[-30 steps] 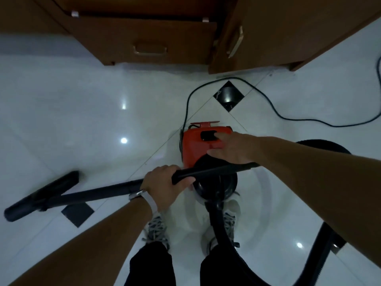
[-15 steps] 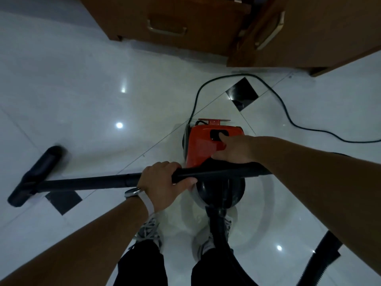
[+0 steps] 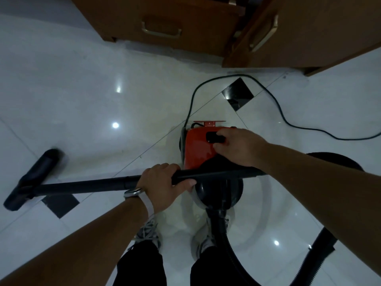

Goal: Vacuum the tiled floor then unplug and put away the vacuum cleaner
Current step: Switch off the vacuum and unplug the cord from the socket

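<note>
Left hand (image 3: 162, 182): fingers wrapped together round the black wand (image 3: 86, 185), thumb underneath. Wand lies nearly level across the view, floor nozzle (image 3: 31, 180) at its left end; contact with the tiled floor (image 3: 82, 100) cannot be told. Right hand (image 3: 237, 147): fingers curled onto the black grip on top of the red vacuum cleaner (image 3: 196, 149), just ahead of the shoes. Hose (image 3: 226, 244) runs back between the legs. Power cord (image 3: 278, 106) loops over the floor near the wooden cabinet (image 3: 175, 19)
</note>
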